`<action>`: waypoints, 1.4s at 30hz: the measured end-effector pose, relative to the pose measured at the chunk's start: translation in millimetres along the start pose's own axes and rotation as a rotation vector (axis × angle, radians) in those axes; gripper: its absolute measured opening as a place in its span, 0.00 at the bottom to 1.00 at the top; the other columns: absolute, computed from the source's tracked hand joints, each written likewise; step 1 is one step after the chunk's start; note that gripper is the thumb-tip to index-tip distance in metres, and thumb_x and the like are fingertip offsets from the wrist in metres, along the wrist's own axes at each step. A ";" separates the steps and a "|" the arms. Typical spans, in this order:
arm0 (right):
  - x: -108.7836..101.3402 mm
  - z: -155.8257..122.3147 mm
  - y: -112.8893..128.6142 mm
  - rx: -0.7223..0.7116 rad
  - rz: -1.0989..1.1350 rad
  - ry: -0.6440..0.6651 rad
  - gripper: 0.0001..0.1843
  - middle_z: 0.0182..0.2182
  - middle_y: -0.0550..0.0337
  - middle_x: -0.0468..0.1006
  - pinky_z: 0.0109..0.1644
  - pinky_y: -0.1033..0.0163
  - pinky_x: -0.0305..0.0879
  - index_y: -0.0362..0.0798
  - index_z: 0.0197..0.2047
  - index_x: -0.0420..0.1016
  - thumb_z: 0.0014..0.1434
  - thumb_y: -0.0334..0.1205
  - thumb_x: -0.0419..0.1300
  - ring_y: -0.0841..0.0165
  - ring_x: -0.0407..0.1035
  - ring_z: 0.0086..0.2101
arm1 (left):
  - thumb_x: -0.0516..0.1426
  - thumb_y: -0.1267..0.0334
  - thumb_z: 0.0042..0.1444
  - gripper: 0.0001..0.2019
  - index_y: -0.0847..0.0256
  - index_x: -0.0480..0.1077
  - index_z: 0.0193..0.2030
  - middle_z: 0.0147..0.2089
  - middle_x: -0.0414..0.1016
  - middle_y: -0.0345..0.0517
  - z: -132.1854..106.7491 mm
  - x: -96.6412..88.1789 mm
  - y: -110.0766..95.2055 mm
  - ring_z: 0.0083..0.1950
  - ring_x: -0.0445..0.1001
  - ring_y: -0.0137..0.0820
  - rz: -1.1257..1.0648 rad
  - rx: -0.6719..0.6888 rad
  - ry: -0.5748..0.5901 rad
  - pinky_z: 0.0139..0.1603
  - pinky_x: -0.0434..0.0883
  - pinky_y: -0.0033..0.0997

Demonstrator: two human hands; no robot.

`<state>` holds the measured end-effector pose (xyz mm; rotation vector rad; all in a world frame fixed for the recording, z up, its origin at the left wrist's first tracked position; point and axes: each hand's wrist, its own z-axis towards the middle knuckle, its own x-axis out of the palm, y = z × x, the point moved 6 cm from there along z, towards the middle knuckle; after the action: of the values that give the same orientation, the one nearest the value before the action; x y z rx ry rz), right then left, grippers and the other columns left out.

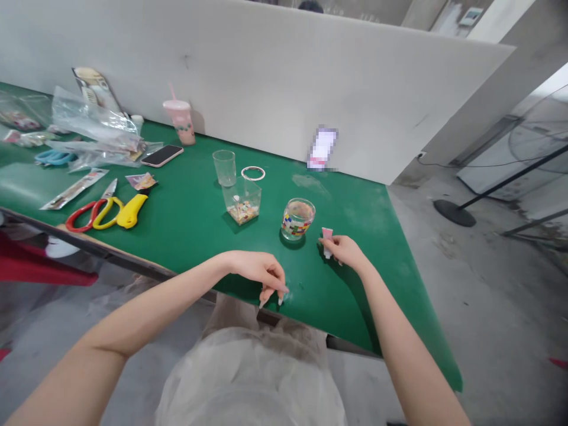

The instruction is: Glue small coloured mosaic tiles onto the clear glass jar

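Observation:
Near the table's front edge, my left hand (pixel 265 275) hangs bent at the wrist, with fingers loosely curled and fingertips apart. Nothing shows in it. My right hand (pixel 345 251) pinches a small pink and white squeeze tube (pixel 327 234) just above or on the green table. To the left of the tube stands a glass cup (pixel 298 218) with a band of colourful mosaic tiles around its side. A clear square container (pixel 242 207) further left holds small coloured pieces. Behind it are a clear empty glass (pixel 225 168) and a white ring (pixel 253 173).
Red-handled scissors (pixel 80 218) and a yellow-handled tool (pixel 131 212) lie at the left. Beyond them are a dark-screened phone (pixel 162 155), a pink tumbler with a straw (pixel 181 123) and plastic bags (pixel 95 133). A lit phone (pixel 323 148) leans on the white partition (pixel 248 77).

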<state>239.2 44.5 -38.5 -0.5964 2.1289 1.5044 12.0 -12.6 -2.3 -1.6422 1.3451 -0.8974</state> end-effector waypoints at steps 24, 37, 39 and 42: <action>-19.5 -8.3 -26.6 -0.187 0.813 -0.102 0.17 0.18 0.64 0.72 0.17 0.68 0.49 0.44 0.34 0.78 0.43 0.47 0.66 0.76 0.58 0.16 | 0.65 0.49 0.47 0.19 0.66 0.76 0.34 0.28 0.80 0.47 57.9 -29.8 3.7 0.34 0.79 0.30 -0.338 0.185 -0.097 0.40 0.71 0.27; -25.3 -13.7 -26.6 -0.190 0.954 -0.224 0.09 0.14 0.69 0.63 0.18 0.68 0.46 0.49 0.25 0.70 0.39 0.44 0.62 0.77 0.51 0.14 | 0.63 0.51 0.51 0.17 0.66 0.74 0.29 0.12 0.52 0.28 56.4 -33.6 0.5 0.18 0.57 0.19 -0.380 0.216 -0.282 0.23 0.58 0.22; -28.6 -15.6 -26.1 -0.191 0.957 -0.221 0.09 0.14 0.70 0.61 0.18 0.68 0.45 0.49 0.25 0.69 0.40 0.43 0.61 0.77 0.50 0.14 | 0.62 0.50 0.51 0.17 0.65 0.73 0.29 0.13 0.50 0.27 57.0 -34.8 -0.1 0.18 0.58 0.20 -0.401 0.217 -0.329 0.23 0.56 0.22; -33.3 -18.4 -24.5 -0.203 0.969 -0.222 0.08 0.13 0.70 0.59 0.18 0.67 0.44 0.49 0.26 0.71 0.40 0.43 0.61 0.77 0.48 0.14 | 0.63 0.49 0.49 0.18 0.65 0.73 0.30 0.15 0.60 0.32 58.6 -35.6 0.1 0.21 0.63 0.21 -0.410 0.206 -0.382 0.25 0.59 0.23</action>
<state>278.0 22.3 -31.5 0.6418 2.1851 2.1360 58.2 31.1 -27.8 -1.8408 0.6473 -0.8620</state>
